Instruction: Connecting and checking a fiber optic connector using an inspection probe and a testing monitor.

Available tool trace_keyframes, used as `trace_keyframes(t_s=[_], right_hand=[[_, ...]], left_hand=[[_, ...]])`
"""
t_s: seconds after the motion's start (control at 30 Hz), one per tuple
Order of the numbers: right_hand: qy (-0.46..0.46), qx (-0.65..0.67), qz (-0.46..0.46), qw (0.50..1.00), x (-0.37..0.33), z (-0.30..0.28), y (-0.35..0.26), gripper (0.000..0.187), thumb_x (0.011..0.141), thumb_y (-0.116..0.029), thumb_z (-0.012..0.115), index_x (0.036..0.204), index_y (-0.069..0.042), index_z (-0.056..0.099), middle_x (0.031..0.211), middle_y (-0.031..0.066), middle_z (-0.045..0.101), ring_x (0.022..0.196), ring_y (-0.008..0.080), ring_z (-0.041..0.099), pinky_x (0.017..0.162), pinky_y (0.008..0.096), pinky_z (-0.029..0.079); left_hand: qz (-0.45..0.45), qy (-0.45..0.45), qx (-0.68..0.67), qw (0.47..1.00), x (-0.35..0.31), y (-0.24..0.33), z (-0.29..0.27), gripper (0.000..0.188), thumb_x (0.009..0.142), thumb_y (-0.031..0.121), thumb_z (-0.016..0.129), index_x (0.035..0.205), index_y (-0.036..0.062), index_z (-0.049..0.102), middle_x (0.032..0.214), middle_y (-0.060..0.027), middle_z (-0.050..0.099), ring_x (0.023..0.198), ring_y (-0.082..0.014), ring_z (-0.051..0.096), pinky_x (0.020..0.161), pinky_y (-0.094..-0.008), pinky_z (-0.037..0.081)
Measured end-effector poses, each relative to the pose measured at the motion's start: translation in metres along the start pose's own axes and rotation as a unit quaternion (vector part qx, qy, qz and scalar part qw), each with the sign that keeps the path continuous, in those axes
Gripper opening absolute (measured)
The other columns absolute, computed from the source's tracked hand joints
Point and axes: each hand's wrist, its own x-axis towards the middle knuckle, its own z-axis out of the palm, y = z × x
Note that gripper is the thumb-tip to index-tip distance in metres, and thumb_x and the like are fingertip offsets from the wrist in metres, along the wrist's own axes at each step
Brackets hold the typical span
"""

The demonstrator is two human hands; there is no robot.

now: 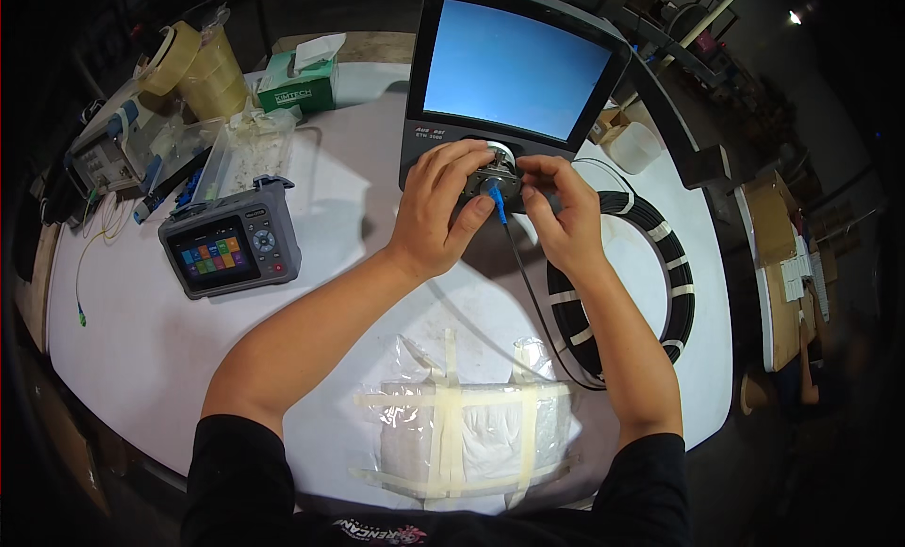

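A dark device with a lit, blank blue screen (pixel 515 68) stands at the far middle of the table. On its front sits a round metal connector holder (pixel 490 174). A blue fiber connector (pixel 496 196) is at the holder's lower side, with a thin black cable (pixel 524 281) hanging from it. My left hand (pixel 440 207) curls round the holder's left and top, its thumb beside the blue connector. At the holder's right edge is my right hand (pixel 567 215), with bent thumb and forefinger against it. The fingers partly hide the holder.
A coiled black cable (pixel 681 288) tied with pale tape lies right. A grey handheld tester (pixel 231 240) stands left. Behind it are a clear plastic bin (pixel 255 151), tape rolls (pixel 215 80) and a green tissue box (pixel 298 81). A taped plastic-covered pad (pixel 476 434) lies in front.
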Motion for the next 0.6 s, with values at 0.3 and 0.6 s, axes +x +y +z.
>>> trace_keyframes(t_s=[0.3, 0.6], right_hand=[[-0.002, 0.006, 0.048, 0.999, -0.0034, 0.0076, 0.0026, 0.019, 0.104, -0.005, 0.060, 0.122, -0.002, 0.066, 0.088, 0.0063, 0.071, 0.079, 0.0139, 0.069, 0.073, 0.0272, 0.054], [0.022, 0.009, 0.040, 0.999, -0.0036, 0.0079, 0.0026, 0.021, 0.104, -0.007, 0.060, 0.124, -0.001, 0.065, 0.088, 0.0061, 0.071, 0.083, 0.0138, 0.069, 0.076, 0.0286, 0.055]], left_hand=[[0.000, 0.002, 0.000, 1.000, 0.0004, -0.0014, 0.0004, 0.049, 0.106, 0.043, 0.054, 0.135, 0.0037, 0.061, 0.139, -0.0147, 0.060, 0.128, -0.0352, 0.055, 0.109, -0.0467, 0.041], [-0.001, 0.000, 0.005, 1.000, 0.0004, -0.0003, 0.0001, 0.048, 0.106, 0.042, 0.055, 0.135, 0.0042, 0.061, 0.139, -0.0141, 0.060, 0.128, -0.0347, 0.055, 0.110, -0.0463, 0.041]])
